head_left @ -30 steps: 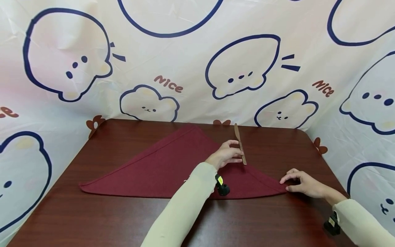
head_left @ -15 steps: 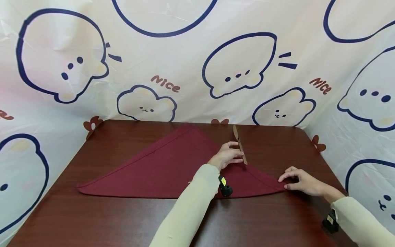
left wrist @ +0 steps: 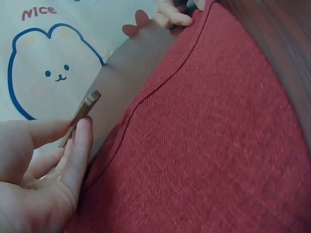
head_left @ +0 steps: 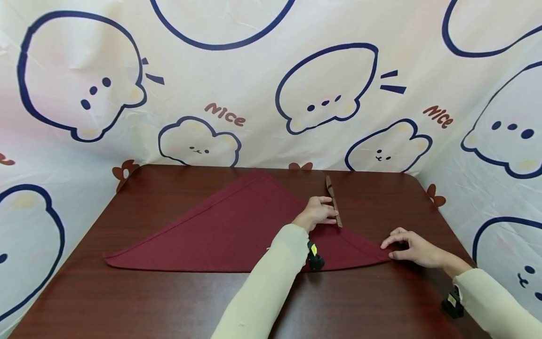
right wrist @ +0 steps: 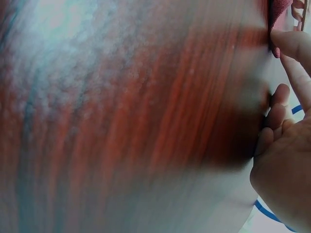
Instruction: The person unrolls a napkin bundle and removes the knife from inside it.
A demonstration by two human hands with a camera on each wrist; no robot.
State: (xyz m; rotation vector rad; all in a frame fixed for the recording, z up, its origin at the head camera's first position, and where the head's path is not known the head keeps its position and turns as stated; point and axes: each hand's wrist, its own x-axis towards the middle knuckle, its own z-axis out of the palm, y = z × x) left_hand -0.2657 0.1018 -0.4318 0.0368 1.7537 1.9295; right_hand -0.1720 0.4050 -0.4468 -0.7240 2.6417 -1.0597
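Note:
A dark red cloth (head_left: 220, 230), folded into a triangle, lies on the table with its peak at the far side. My left hand (head_left: 315, 213) pinches a bronze-coloured table knife (head_left: 331, 189) near its handle end, above the cloth's right slanting edge. In the left wrist view, thumb and fingers hold the knife (left wrist: 87, 106), and the handle's end sticks out past them. My right hand (head_left: 417, 250) pinches the cloth's right corner between thumb and index finger. A bit of that corner (right wrist: 277, 29) shows at the right wrist view's edge.
The brown wooden table (head_left: 178, 301) extends in front of the cloth and to both sides. A pale patterned curtain (head_left: 262, 84) stands along the back and sides of the table.
My left hand has moved slightly right with the knife, whose far tip has come a little nearer and to the right. My right hand stays at the cloth's corner. The head view shifts slightly.

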